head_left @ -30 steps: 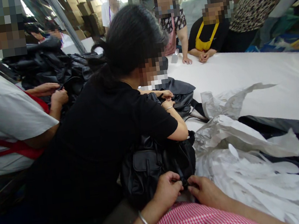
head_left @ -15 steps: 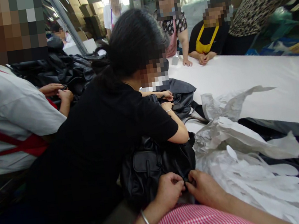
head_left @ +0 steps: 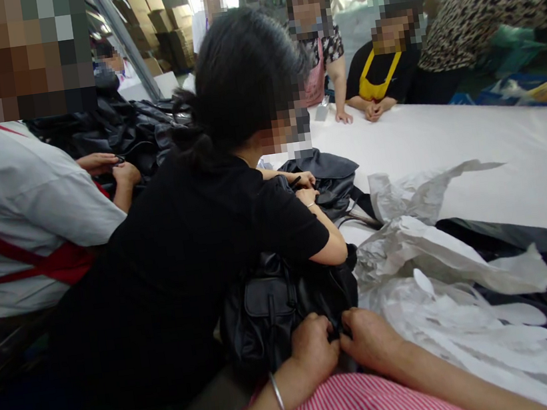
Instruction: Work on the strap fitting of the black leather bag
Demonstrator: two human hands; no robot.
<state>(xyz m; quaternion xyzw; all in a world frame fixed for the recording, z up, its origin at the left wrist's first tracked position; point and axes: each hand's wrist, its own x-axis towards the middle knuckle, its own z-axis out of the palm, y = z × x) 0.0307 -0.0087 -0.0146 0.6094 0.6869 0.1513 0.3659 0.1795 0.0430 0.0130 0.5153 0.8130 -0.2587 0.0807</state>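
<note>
A black leather-like bag (head_left: 269, 297) with a flap pocket and a strap lies in front of me at the table edge. My left hand (head_left: 316, 347), a bangle on its wrist, is closed on the near side of the bag. Close beside it, my right hand (head_left: 369, 339) is also closed with its fingers curled onto the same black material. Thumbs and fingertips nearly meet, and the exact part pinched between them is hidden by the hands.
A co-worker in black (head_left: 198, 242) leans over the table at my left, working on another black bag (head_left: 327, 174). Crumpled paper (head_left: 419, 243) and white strips (head_left: 492, 337) lie to my right. Other people stand around the white table (head_left: 445, 132).
Both my hands have turned over slightly and curled tighter on the bag; the left wrist has moved a little to the right. The bag stays in place.
</note>
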